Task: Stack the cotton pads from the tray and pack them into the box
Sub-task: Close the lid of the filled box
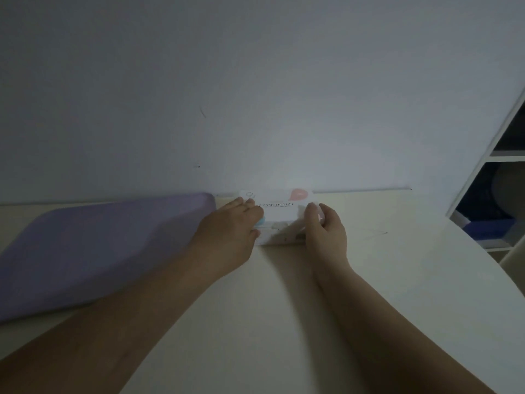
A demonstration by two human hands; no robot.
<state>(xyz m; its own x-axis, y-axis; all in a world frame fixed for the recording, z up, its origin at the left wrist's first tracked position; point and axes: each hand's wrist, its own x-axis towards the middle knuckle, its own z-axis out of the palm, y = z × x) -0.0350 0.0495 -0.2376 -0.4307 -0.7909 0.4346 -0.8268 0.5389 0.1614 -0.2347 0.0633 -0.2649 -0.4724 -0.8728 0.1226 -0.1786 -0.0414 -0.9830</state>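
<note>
Box (279, 213) at table (369, 280) far edge, just beside purple tray (99, 245). Left grip (233, 223), right grip (324, 228) each hold one box end.

Probably a room in a home, dimly lit. Suggested by a plain pale wall (255, 81) with a few small scuff marks, a cream worktop (255, 308) set right against it, and white open shelving (483, 163) at the right edge with blue storage things (490, 226) in a lower compartment. Domestic too in the small goods: a lilac tray (99, 245) on the worktop and a box (281, 213) printed "COSMETIC PUFF" by the wall.
</note>
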